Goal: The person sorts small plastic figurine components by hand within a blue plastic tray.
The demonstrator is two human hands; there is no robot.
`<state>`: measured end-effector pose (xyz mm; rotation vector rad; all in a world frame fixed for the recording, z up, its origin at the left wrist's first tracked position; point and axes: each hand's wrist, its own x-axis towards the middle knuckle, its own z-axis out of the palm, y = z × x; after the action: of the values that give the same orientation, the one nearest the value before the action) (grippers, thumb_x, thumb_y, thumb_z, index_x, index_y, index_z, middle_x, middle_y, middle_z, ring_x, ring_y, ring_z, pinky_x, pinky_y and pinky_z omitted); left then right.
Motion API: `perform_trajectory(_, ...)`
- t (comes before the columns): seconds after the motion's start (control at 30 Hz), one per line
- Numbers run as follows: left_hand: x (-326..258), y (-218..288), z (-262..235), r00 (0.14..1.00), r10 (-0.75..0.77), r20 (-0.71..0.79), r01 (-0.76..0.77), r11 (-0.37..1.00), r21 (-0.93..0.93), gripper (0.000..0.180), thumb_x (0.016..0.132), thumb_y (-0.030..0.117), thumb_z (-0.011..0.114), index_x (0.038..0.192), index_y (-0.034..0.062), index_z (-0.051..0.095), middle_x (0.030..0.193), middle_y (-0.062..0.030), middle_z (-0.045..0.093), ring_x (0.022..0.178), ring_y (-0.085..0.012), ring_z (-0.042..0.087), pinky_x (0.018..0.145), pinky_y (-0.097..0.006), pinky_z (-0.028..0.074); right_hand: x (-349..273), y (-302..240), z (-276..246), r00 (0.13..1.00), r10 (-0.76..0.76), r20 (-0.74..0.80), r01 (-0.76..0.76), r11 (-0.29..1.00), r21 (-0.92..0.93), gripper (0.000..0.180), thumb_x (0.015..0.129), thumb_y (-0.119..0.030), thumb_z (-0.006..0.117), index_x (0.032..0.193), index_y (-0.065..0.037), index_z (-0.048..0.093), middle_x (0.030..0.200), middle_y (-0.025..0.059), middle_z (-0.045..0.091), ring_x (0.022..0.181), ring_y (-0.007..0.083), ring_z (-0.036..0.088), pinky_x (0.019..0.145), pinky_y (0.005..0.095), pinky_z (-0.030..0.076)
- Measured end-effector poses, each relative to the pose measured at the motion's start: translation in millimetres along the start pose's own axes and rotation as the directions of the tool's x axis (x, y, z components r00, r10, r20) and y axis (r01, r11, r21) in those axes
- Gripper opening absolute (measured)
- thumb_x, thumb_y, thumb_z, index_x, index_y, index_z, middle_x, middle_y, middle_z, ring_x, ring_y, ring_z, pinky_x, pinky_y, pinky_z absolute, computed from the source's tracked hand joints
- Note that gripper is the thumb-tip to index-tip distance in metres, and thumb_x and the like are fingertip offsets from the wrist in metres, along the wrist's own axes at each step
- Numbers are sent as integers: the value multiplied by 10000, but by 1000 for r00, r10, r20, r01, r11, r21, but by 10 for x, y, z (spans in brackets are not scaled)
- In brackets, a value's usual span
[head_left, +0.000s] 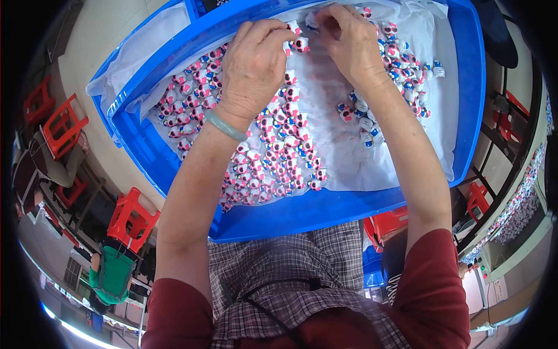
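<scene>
A big blue plastic tray (325, 212) lined with clear plastic sheet lies across my lap. Many small pink-and-white figures (273, 151) lie in a heap on its left and middle. Several small blue-and-white figures (401, 64) are spread at its right. My left hand (253, 64) reaches to the far side of the tray and pinches a pink figure (297, 44). My right hand (349, 41) is close beside it, fingers closed on a small white piece (312, 22). A pale green bangle (225, 125) sits on my left wrist.
Red plastic stools (132, 218) stand on the floor at the left, with a green bag (110, 273) near them. Another red stool (478, 200) and a shelf with patterned cloth (523, 198) are at the right. A second blue bin (372, 264) is under the tray.
</scene>
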<state>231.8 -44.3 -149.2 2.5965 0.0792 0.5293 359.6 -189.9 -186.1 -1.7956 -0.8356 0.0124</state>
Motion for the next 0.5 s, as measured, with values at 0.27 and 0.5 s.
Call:
perform_trajectory(0.27,-75,-41,-21,1000,-2,3,2,1000,-2,215,766,-26,655,952,72,703,1011,-44,651,905,-269,601,822,-382,530,63,-218,-150,952,-45,304,132,953,-272,218,818,-4,650,1029,-45,611,936,183,636,912,411,638,780,470,533)
perform_trajectory(0.5,-56,0,-4,1000,-16,-12,16,1000,-17,212,761,-24,659,942,75,708,1014,-35,656,912,-259,611,821,-378,536,33,-160,-140,951,31,307,33,979,-203,270,812,-11,685,1067,-54,610,939,175,636,911,409,647,771,457,540)
